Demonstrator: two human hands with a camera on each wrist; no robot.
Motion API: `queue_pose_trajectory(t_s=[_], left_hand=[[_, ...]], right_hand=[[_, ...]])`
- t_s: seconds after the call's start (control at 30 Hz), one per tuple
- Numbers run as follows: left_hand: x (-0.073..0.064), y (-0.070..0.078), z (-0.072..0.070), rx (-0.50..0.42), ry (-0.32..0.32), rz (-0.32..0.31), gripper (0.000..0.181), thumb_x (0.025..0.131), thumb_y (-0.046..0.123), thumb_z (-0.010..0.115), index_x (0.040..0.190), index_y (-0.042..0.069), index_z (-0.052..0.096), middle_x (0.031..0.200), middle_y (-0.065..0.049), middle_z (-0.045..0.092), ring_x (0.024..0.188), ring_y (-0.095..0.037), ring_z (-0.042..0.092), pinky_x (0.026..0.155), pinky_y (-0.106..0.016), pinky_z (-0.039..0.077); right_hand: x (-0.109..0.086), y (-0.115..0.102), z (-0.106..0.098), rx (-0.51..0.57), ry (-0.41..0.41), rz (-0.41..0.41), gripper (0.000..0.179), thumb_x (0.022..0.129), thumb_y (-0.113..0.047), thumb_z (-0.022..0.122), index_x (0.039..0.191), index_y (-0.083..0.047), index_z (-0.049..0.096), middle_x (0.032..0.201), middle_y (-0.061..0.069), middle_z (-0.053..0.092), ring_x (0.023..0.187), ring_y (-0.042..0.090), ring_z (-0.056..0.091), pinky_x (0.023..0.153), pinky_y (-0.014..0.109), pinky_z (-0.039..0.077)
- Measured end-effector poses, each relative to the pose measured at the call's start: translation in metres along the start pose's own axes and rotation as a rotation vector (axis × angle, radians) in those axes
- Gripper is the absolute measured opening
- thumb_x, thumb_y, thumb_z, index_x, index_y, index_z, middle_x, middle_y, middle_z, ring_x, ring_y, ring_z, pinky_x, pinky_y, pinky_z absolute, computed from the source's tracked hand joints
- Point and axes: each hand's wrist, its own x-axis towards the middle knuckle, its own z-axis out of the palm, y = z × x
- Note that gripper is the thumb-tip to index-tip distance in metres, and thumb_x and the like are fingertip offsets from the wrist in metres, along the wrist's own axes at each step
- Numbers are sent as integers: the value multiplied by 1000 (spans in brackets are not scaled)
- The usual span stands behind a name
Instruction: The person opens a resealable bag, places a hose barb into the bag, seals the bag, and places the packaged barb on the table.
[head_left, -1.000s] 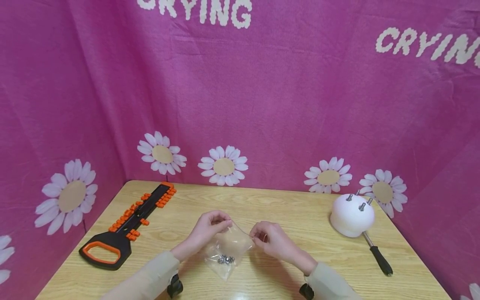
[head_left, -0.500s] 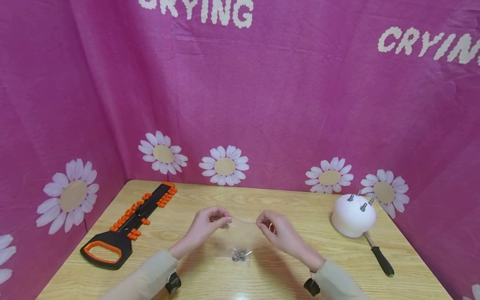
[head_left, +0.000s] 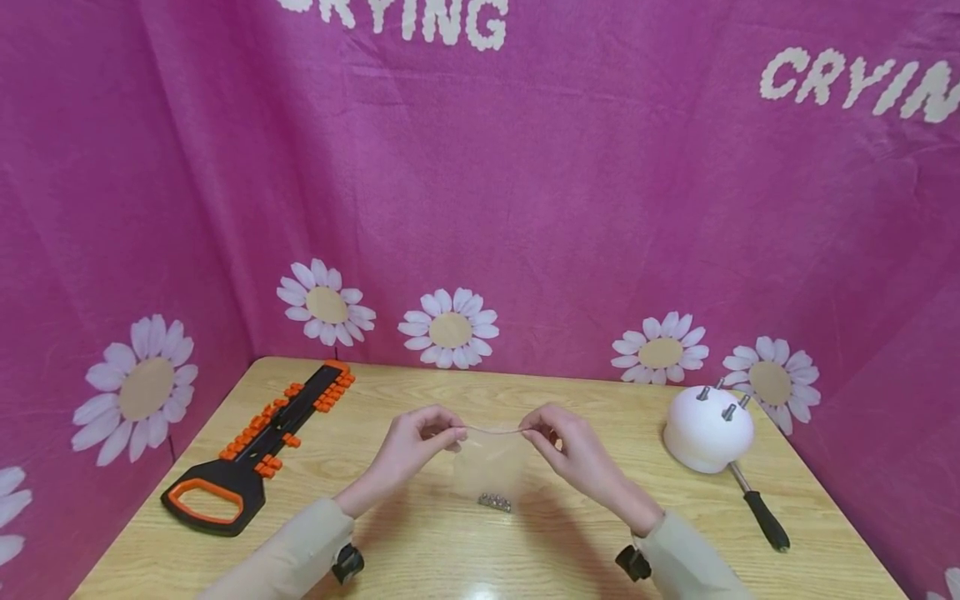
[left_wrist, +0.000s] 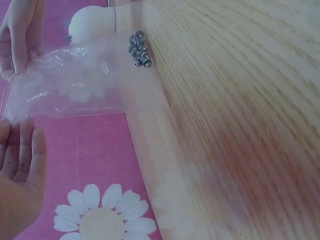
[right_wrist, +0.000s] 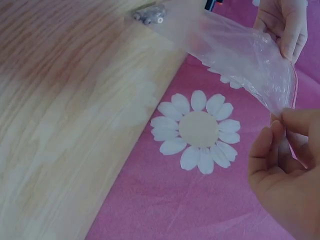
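Note:
A clear zip bag (head_left: 489,467) with a reddish line along its top edge hangs upright between my hands. My left hand (head_left: 422,443) pinches one top corner between thumb and fingers. At the opposite corner my right hand (head_left: 567,446) pinches the edge the same way. The top edge is stretched nearly straight. Several small shiny metal pieces (left_wrist: 139,49), like small nuts or screws, lie gathered at the bottom of the bag; their exact kind is too small to tell. Whether the seal is closed cannot be told.
A black and orange long-handled holder (head_left: 255,450) with rows of orange clips lies at the left. On the right sits a white rounded object (head_left: 707,433) with several metal posts on top. Beside it lies a black-handled screwdriver-like tool (head_left: 761,512). A pink curtain (head_left: 525,208) encloses the table.
The hands have spread apart and risen slightly, pulling the bag's top edge straight. The metal pieces have shifted right and now sit along the bag's bottom.

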Motion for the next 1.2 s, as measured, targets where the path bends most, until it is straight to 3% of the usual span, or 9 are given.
queue_pose_trajectory(t_s=[0.2,0.37,0.67,0.93,1.2], left_hand=[[-2,0,0,1,5,21,14,91,20,71,98,8,71,93,-12,75,79,-9,71,77,-22,58],[-5,-1,0,23,11,42,14,91,22,72,97,9,71,92,-9,75,80,-7,67,77,-19,56],[-7,1,-1,93,24,124,10,90,22,74,93,13,72,88,-5,75,78,-3,65,75,-18,55],[-10,0,-1,94,44,113,11,90,23,74,92,13,72,87,-5,75,76,-1,64,75,-18,55],[-11,1,0,88,47,127,10,89,22,74,92,13,72,87,-5,75,76,-2,65,74,-19,56]], right_hand=[[-1,2,-6,21,-8,40,3,92,-12,69,89,-12,70,80,-4,66,66,-5,48,54,16,44],[-3,2,-7,27,-18,52,4,90,-11,71,87,-13,70,79,-5,66,66,-6,48,53,16,44],[0,4,-5,7,-26,-51,10,89,-2,70,86,-11,66,80,-2,66,69,-1,54,58,15,48],[2,-1,2,37,-20,-21,9,88,-6,73,93,-10,67,82,0,66,74,3,58,62,20,53],[6,-2,6,37,16,-92,12,86,-3,74,85,-13,67,79,-4,65,71,2,57,62,18,51]])
